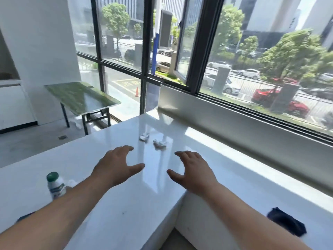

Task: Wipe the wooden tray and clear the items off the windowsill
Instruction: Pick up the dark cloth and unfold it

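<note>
Two crumpled white paper scraps lie on the glossy white windowsill (pixel 225 170): one (pixel 144 137) farther away, the other (pixel 159 143) a little nearer. My left hand (pixel 117 164) hovers over the sill just short of them, fingers spread and empty. My right hand (pixel 191 171) hovers beside it, also spread and empty. A small white bottle with a green cap (pixel 55 184) stands on the sill at the left, beside my left forearm, with a bit of white paper (pixel 71 183) behind it. No wooden tray is in view.
A dark cloth-like object (pixel 286 223) lies on the lower sill section at the right, by my right forearm. The window frame (pixel 203 51) and its grey ledge run along the sill's far side. A green-topped folding table (pixel 81 96) stands on the floor at the left.
</note>
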A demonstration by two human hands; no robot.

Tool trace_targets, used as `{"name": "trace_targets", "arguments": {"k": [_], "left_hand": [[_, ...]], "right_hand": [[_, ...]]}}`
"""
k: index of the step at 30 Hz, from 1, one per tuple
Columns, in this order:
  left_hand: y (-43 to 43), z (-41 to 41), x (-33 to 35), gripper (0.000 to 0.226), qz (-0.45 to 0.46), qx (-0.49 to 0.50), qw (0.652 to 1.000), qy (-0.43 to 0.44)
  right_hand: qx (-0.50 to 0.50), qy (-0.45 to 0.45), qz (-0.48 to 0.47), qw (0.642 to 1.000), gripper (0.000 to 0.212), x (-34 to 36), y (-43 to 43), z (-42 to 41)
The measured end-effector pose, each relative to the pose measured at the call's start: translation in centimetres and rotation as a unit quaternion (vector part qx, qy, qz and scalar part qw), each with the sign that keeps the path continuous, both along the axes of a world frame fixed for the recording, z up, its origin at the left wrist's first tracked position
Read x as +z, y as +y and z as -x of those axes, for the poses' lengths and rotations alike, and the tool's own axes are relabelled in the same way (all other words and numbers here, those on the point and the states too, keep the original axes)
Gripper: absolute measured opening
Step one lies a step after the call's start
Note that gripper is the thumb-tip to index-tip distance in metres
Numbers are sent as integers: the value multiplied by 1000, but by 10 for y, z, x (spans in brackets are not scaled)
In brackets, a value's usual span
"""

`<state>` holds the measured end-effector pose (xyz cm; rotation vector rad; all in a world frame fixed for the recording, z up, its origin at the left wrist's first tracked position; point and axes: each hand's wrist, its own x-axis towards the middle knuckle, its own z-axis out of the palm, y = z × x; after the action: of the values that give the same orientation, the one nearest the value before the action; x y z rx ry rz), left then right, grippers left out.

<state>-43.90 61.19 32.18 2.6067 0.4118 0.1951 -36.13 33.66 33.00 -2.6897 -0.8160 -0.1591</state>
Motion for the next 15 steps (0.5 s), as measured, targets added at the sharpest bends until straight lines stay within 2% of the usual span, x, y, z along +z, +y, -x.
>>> {"name": "trace_targets", "arguments": {"k": [6,10,15], "left_hand": [[-203,-61,17,89,1,-205,979,-9],[-324,-90,15,88,6,-287,958,-10],[-468,-130,-28,78,-26,-346,937,27]], "right_hand": [[-193,-21,-15,981,86,10,-210,23],[-289,-4,-28,957,82,-1,-323,35],[-365,58,-42,928,76,-55,-467,28]]}}
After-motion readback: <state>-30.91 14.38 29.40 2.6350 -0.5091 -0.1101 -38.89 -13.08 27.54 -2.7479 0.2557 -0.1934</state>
